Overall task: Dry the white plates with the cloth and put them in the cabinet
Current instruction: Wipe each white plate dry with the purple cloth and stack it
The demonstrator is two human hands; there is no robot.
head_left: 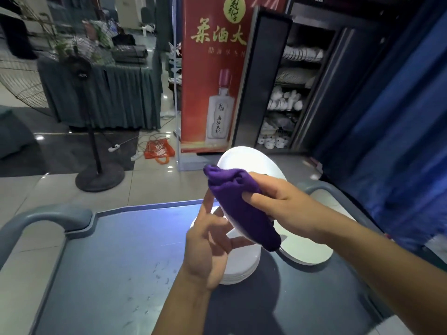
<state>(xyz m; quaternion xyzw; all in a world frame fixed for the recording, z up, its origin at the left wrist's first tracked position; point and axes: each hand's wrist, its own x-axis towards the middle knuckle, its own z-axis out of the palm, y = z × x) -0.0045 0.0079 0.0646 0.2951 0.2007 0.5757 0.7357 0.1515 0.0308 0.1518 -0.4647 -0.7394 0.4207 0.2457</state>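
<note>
A white plate (244,160) is held up tilted above the grey cart top (108,262). My left hand (208,243) supports its lower edge with spread fingers from the near side. My right hand (280,201) grips a purple cloth (237,201) and presses it against the plate's face. Below them a stack of white plates (239,267) sits on the cart, and another white plate (312,250) lies flat to its right. The cabinet (314,76) stands open at the back right, its shelves full of white dishes.
The cart has raised grey handles at left (46,218) and right (321,188). Water drops (159,272) dot its top. A red banner (212,76), a standing fan (96,146) and a blue curtain (399,117) surround the floor between cart and cabinet.
</note>
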